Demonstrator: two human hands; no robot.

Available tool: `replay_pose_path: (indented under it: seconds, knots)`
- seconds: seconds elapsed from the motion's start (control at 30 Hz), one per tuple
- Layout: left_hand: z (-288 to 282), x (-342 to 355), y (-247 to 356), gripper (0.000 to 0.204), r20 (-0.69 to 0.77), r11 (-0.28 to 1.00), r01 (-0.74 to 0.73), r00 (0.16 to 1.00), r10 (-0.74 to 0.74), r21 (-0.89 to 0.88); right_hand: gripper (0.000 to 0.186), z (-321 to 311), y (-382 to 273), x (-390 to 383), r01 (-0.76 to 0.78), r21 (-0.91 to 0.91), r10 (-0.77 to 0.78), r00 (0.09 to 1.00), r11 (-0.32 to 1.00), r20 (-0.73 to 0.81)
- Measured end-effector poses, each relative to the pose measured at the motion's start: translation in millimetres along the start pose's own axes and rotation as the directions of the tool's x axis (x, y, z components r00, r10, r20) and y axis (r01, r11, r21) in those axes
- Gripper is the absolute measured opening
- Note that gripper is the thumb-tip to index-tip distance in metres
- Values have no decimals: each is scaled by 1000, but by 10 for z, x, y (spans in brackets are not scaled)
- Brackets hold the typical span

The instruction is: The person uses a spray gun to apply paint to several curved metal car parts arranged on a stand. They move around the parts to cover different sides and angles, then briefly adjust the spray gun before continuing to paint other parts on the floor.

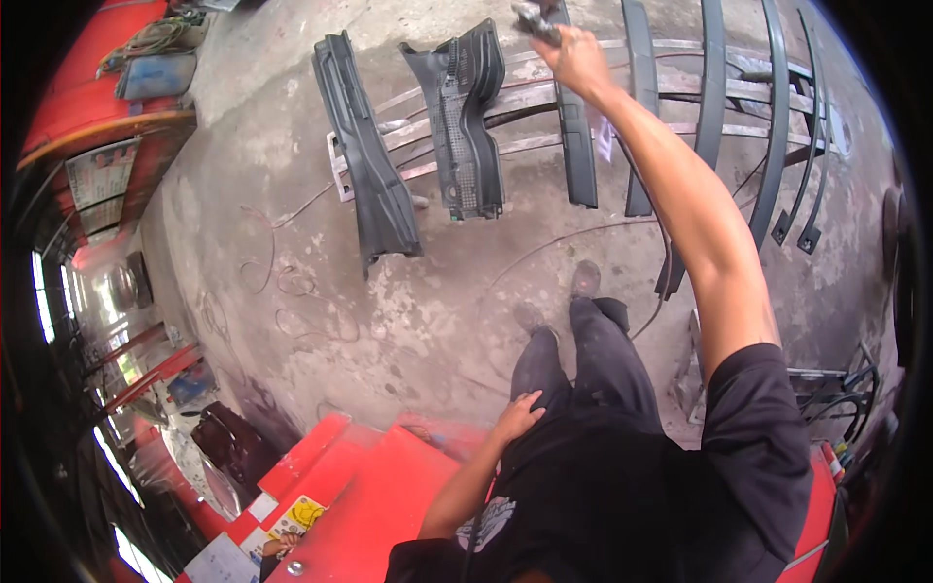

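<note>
Grey, stained concrete floor (321, 321) spreads underfoot, with a metal rack (466, 117) lying across it. Dark plastic trim panels (374, 155) and long dark strips (709, 87) rest on that rack, side by side. Right hand (573, 53) is stretched out over them, fingers clamped round a small dark tool (535, 19) at the top edge; what kind, I cannot tell. Left hand (515, 420) lies flat on the thigh, fingers spread, holding nothing. Red panels (379, 496) crowd the lower left, beside the legs.
</note>
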State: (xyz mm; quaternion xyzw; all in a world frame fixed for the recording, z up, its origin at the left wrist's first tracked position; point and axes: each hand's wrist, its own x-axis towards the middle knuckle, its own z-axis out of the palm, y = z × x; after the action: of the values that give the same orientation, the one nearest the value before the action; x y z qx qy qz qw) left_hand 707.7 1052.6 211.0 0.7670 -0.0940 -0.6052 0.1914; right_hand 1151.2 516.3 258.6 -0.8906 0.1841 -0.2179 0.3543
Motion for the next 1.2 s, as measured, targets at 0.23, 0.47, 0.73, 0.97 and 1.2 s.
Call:
replay_pose_path:
  seconds: [0.23,0.47,0.73,0.97,1.2]
  knots:
    - [148,1,-90,62,-49,1000,-2,999,2,5,36,29,-46,3,93,-80,-95,995,992,-24]
    - [72,7,-82,62,-50,999,6,999,-9,-45,40,-330,-418,-612,-187,153,56,792,970,608]
    - [23,-108,-10,61,-67,996,-50,997,45,-74,25,-185,-374,-711,-19,148,20,1000,989,-8]
    - [-97,-121,83,61,-33,996,-84,996,83,-41,29,-425,-159,-1412,-9,188,-45,959,982,281]
    - [-226,-143,201,61,8,998,-64,998,64,18,36,-932,-481,-1860,-163,190,-49,619,968,784]
